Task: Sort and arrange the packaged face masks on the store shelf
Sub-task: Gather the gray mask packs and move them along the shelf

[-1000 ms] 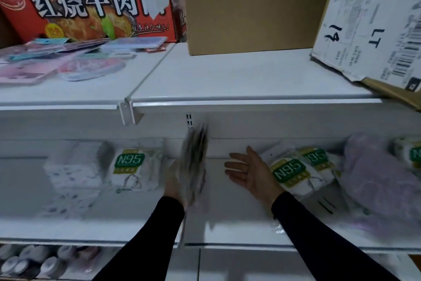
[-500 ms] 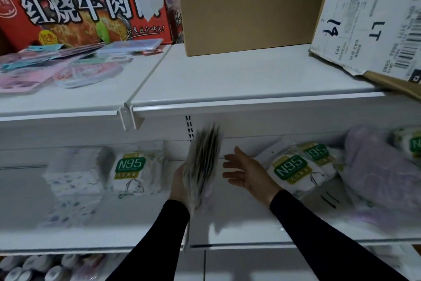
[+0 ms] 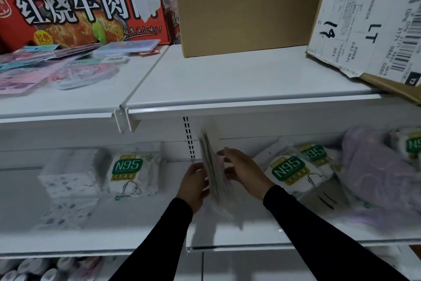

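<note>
Held stack: a sheaf of packaged masks (image 3: 211, 166) stands on edge between both hands above the middle shelf (image 3: 250, 233); it is motion-blurred, so the print on it cannot be read.
Left hand: the left hand (image 3: 193, 186) grips the stack's left face low down, fingers curled round its near edge.
Right hand: the right hand (image 3: 241, 170) is against the stack's right face, fingers bent onto it; it seems to pinch the packs, though blur leaves that unsure.
Left of the grip: an N95 pack (image 3: 129, 172) stands just beside a white patterned mask stack (image 3: 70, 180), both on the same shelf and apart from the hands.
Right of the grip: two overlapping N95 packs (image 3: 293, 170) lie tilted near the right wrist; further right lies a lilac bag (image 3: 378, 180).
Above the grip: on the upper shelf (image 3: 239, 84), a plain cardboard box (image 3: 246, 5) stands directly above the hands, a red noodle carton (image 3: 84, 7) up to the left with flat pink packets (image 3: 57, 71) before it, and a labelled carton (image 3: 373, 18) leans up to the right.
</note>
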`<action>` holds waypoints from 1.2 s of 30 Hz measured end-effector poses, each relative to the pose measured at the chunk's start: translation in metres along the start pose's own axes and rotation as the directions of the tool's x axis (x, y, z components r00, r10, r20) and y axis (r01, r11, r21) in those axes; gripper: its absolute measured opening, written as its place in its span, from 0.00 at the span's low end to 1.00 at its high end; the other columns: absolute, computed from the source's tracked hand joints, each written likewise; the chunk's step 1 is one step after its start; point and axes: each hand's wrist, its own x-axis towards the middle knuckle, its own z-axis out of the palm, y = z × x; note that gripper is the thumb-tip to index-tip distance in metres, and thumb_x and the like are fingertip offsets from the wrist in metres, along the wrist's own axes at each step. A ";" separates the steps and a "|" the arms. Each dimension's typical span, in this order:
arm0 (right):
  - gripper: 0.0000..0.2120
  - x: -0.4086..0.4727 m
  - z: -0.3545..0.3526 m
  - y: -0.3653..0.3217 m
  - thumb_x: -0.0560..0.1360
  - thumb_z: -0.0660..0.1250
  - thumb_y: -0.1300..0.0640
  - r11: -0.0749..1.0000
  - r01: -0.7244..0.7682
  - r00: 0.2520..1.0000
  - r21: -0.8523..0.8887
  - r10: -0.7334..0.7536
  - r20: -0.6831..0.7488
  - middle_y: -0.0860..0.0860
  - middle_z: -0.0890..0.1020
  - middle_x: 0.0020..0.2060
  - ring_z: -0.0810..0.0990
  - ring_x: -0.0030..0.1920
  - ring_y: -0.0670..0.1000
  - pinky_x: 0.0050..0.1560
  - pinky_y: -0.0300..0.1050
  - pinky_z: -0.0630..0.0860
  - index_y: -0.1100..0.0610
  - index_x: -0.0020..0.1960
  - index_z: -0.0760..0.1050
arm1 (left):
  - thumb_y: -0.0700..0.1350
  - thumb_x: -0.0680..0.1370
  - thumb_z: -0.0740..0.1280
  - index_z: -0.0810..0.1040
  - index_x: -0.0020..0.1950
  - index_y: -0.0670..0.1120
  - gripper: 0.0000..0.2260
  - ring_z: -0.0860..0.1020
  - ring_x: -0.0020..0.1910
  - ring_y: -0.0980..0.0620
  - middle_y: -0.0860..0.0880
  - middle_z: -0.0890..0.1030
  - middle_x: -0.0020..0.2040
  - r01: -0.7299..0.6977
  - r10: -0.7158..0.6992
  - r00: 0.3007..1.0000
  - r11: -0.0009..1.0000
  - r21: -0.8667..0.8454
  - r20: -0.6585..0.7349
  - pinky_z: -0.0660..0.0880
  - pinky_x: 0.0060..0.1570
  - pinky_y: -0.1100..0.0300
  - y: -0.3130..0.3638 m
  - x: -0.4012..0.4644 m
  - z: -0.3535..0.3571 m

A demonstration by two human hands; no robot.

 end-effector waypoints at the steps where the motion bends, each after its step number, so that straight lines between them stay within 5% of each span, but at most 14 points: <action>1: 0.08 0.000 -0.001 0.001 0.80 0.61 0.51 1.000 -0.010 1.000 0.021 0.010 0.002 0.53 0.81 0.50 0.82 0.45 0.54 0.54 0.50 0.79 0.52 0.53 0.77 | 0.41 0.77 0.66 0.77 0.58 0.39 0.11 0.83 0.48 0.47 0.41 0.85 0.49 0.019 -0.018 0.999 0.999 -0.033 0.031 0.79 0.45 0.55 0.002 -0.007 0.002; 3: 0.05 0.002 -0.005 0.010 0.79 0.65 0.55 0.994 0.020 1.000 -0.109 -0.023 -0.021 0.54 0.81 0.52 0.83 0.47 0.53 0.54 0.50 0.81 0.52 0.54 0.76 | 0.33 0.82 0.55 0.77 0.50 0.39 0.11 0.83 0.39 0.58 0.49 0.85 0.39 0.111 -0.090 0.989 0.976 -0.187 0.120 0.78 0.40 0.65 0.007 -0.015 0.001; 6: 0.10 0.004 -0.007 0.017 0.74 0.71 0.51 0.941 0.057 0.991 -0.334 -0.094 -0.096 0.47 0.80 0.52 0.80 0.49 0.43 0.44 0.37 0.78 0.49 0.54 0.76 | 0.53 0.82 0.55 0.78 0.59 0.38 0.22 0.81 0.52 0.44 0.37 0.80 0.55 0.124 -0.072 0.986 0.921 -0.370 0.151 0.77 0.55 0.49 0.011 -0.025 -0.001; 8: 0.17 0.003 -0.008 0.014 0.71 0.74 0.47 0.923 0.074 0.981 -0.377 -0.135 -0.138 0.45 0.78 0.52 0.78 0.49 0.41 0.40 0.30 0.72 0.49 0.57 0.75 | 0.64 0.78 0.56 0.76 0.66 0.42 0.30 0.76 0.60 0.41 0.37 0.77 0.64 0.174 -0.080 0.969 0.892 -0.417 0.234 0.70 0.64 0.44 0.013 -0.027 0.001; 12: 0.36 0.003 -0.008 0.012 0.65 0.78 0.44 0.945 0.024 0.981 -0.327 -0.086 -0.175 0.47 0.73 0.56 0.75 0.52 0.46 0.39 0.32 0.71 0.51 0.67 0.66 | 0.49 0.69 0.74 0.78 0.62 0.38 0.25 0.81 0.50 0.39 0.36 0.81 0.53 0.181 -0.044 0.953 0.877 -0.445 0.301 0.78 0.52 0.46 0.013 -0.029 0.000; 17: 0.40 0.005 -0.009 0.019 0.58 0.79 0.42 0.994 -0.031 0.979 -0.108 0.009 -0.202 0.50 0.81 0.55 0.82 0.52 0.50 0.50 0.49 0.81 0.55 0.64 0.70 | 0.38 0.68 0.66 0.75 0.63 0.35 0.23 0.81 0.50 0.38 0.36 0.81 0.53 0.206 -0.132 0.960 0.931 -0.303 0.247 0.77 0.53 0.46 0.011 -0.029 -0.004; 23: 0.16 -0.001 -0.017 0.019 0.69 0.76 0.58 0.995 -0.020 0.993 0.102 0.031 -0.112 0.55 0.86 0.49 0.85 0.49 0.55 0.54 0.56 0.81 0.58 0.56 0.81 | 0.43 0.72 0.69 0.72 0.68 0.37 0.25 0.79 0.58 0.37 0.36 0.78 0.61 0.222 -0.158 0.958 0.936 -0.272 0.238 0.79 0.52 0.46 0.007 -0.027 -0.007; 29: 0.16 -0.001 -0.026 0.023 0.69 0.76 0.60 0.972 -0.074 0.990 0.222 0.099 -0.105 0.58 0.85 0.50 0.83 0.53 0.61 0.57 0.62 0.78 0.60 0.57 0.81 | 0.40 0.76 0.62 0.79 0.57 0.38 0.12 0.84 0.45 0.42 0.38 0.84 0.49 0.176 -0.128 0.973 0.951 -0.256 0.193 0.80 0.45 0.50 0.009 -0.028 -0.009; 33: 0.15 0.002 -0.036 0.029 0.71 0.74 0.60 0.973 -0.074 0.984 0.217 0.106 -0.142 0.56 0.85 0.50 0.83 0.52 0.59 0.56 0.61 0.78 0.58 0.57 0.81 | 0.37 0.70 0.68 0.75 0.64 0.36 0.22 0.83 0.48 0.40 0.36 0.82 0.53 0.130 -0.106 0.988 0.961 -0.244 0.109 0.81 0.46 0.48 0.008 -0.027 -0.014; 36: 0.09 0.000 -0.048 0.026 0.74 0.71 0.60 0.982 -0.047 0.970 0.184 0.089 -0.228 0.55 0.85 0.47 0.84 0.48 0.56 0.48 0.52 0.81 0.57 0.54 0.81 | 0.37 0.69 0.70 0.72 0.68 0.38 0.27 0.81 0.53 0.38 0.36 0.80 0.58 0.103 -0.094 0.995 0.966 -0.239 0.045 0.81 0.45 0.48 0.006 -0.023 -0.016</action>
